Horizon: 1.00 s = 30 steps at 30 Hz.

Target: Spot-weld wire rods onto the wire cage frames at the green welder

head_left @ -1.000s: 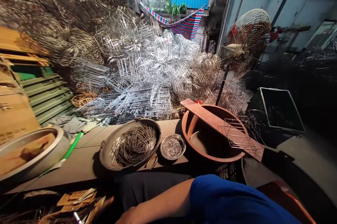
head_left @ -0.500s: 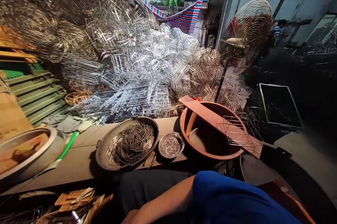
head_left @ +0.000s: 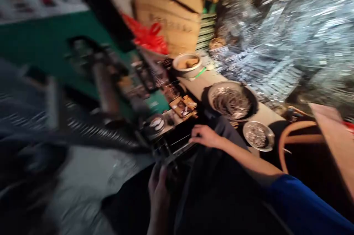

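Observation:
My right hand (head_left: pixel 206 136) is above my lap, its fingers curled at the end of thin metal wires (head_left: pixel 181 146) that run between my hands. Lower and to the left, my left hand (head_left: pixel 159 185) is beside a dark frame-like piece (head_left: pixel 163 154); blur hides what its fingers do. Close to my right forearm, a round pan (head_left: pixel 211 97) holds many bent metal wires (head_left: pixel 231 103). Next to it stands a small metal bowl (head_left: pixel 269 143) full of short metal pieces (head_left: pixel 254 133).
Left are a blurred machine (head_left: pixel 105 87) and a wooden box (head_left: pixel 177 111) of small items. Beyond stand a basin (head_left: pixel 190 73), a red plastic bag (head_left: pixel 155 41) and cardboard (head_left: pixel 171 21). Right are a brown tub (head_left: pixel 284 143), a board (head_left: pixel 332 132) and heaped wire racks (head_left: pixel 276 65).
The view has swung left and down, bringing the machine and both my hands into sight. The fan and hanging striped cloth have left the view.

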Available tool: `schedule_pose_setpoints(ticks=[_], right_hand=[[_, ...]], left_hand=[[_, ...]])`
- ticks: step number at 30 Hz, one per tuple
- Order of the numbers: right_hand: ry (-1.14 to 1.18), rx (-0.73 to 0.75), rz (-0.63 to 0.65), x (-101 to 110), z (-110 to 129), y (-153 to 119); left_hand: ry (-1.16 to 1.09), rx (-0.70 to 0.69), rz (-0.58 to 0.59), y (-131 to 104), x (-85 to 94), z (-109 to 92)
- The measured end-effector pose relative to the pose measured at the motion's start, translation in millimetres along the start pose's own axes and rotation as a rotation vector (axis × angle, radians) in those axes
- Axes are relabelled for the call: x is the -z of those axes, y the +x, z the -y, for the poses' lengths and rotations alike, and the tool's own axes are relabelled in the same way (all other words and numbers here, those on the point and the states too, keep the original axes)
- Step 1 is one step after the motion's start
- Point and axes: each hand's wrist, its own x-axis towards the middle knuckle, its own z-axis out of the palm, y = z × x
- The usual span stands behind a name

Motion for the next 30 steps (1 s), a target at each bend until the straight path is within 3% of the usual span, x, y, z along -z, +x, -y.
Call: schedule_pose_setpoints(ticks=[3,10,20,30], right_hand=[[0.155,0.016,-0.176,4.6,2.6,22.4],[0.270,-0.027,0.203,6.0,18.1,62.3],[0.406,-0.036,0.217,-3.6,20.3,115.5],[0.393,-0.040,0.162,-18.0,37.3,143.4]], left_hand=[[-0.245,-0.015,0.019,12.5,4.1,7.5],[-0.339,-0.076,0.016,27.4,17.7,-1.5],[-0.431,-0.096,-0.036,38.3,30.1,-22.9],[-0.459,-0.159,-0.074,50.1,35.9,-27.6]])
